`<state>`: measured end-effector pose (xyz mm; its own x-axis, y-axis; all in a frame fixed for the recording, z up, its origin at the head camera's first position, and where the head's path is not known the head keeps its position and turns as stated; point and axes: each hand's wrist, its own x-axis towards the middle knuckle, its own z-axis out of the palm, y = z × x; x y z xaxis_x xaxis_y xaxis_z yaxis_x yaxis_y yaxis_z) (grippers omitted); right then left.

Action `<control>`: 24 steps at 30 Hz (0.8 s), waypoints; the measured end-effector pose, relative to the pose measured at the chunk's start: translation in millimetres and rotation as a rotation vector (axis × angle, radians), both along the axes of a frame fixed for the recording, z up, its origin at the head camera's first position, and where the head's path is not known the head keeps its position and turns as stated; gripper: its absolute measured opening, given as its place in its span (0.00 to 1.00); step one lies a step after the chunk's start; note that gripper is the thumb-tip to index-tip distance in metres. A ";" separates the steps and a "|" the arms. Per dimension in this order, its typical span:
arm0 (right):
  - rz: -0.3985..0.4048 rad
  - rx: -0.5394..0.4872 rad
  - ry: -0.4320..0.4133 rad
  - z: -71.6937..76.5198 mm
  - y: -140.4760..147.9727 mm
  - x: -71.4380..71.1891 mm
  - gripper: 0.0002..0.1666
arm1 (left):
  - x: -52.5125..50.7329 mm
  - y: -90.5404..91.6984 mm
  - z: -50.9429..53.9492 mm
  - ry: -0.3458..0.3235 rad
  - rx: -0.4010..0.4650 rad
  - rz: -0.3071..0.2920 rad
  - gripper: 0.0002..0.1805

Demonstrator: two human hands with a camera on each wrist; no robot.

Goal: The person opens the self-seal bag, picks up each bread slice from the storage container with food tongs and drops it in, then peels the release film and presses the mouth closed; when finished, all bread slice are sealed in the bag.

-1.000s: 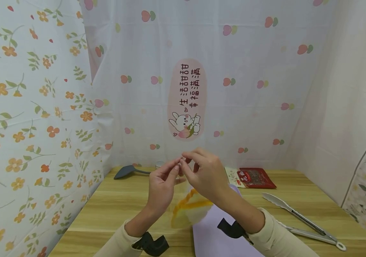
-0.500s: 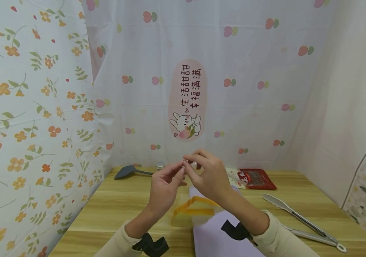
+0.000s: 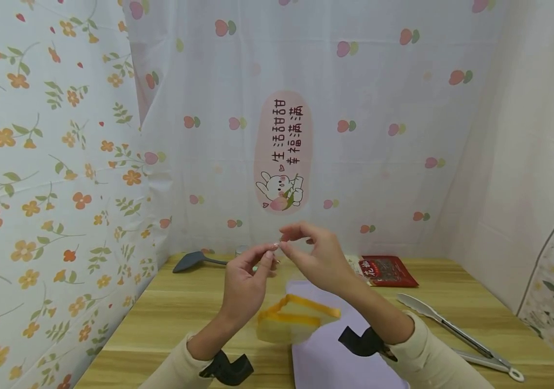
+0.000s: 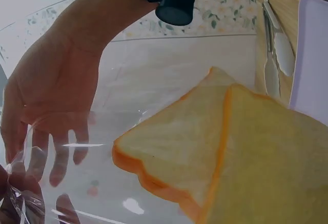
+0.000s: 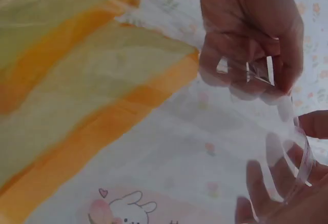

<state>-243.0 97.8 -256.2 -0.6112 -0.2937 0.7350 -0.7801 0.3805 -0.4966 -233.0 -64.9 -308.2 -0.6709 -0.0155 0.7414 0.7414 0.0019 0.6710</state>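
A clear plastic bag (image 4: 154,101) holds triangular bread slices (image 3: 289,319) with orange crusts and hangs below both hands. My left hand (image 3: 245,289) pinches the gathered film at the bag's upper edge between thumb and finger. Beside those fingertips is the thumb of my right hand (image 3: 323,259), its index finger arched above and apart from it. In the right wrist view the fingers of my right hand (image 5: 277,183) spread, seen through the film, and my left hand (image 5: 256,29) pinches a corner. Whether the right thumb grips any film is unclear.
A lilac board (image 3: 335,351) lies under the bag on the wooden table (image 3: 170,319). Metal tongs (image 3: 457,329) lie at the right, a red packet (image 3: 389,271) at the back right, and a dark spatula (image 3: 190,261) at the back left near a partly hidden jar lid (image 3: 241,249).
My right index finger has lifted away from the thumb, and the right hand has shifted slightly right. The bread in the bag has swung a little and turned.
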 end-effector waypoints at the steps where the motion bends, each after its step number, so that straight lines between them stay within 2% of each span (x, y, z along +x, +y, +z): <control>1: 0.024 0.002 -0.026 0.2 0.4 -0.2 0.12 | 0.2 -0.1 -0.1 0.001 -0.003 0.003 0.10; 5: 0.107 -0.023 -0.101 0.3 1.4 -0.4 0.13 | -0.2 -0.9 -0.8 0.000 -0.012 0.014 0.10; 9: 0.136 -0.051 -0.113 3.3 1.8 1.2 0.14 | 0.1 -0.1 0.8 0.039 -0.022 0.026 0.08; 14: 0.148 -0.027 -0.104 9.9 3.6 4.7 0.14 | 1.0 1.4 4.0 0.094 -0.032 0.057 0.05; 24: 0.136 -0.005 -0.104 12.1 3.6 5.5 0.15 | 6.6 2.9 3.8 0.060 -0.092 0.150 0.03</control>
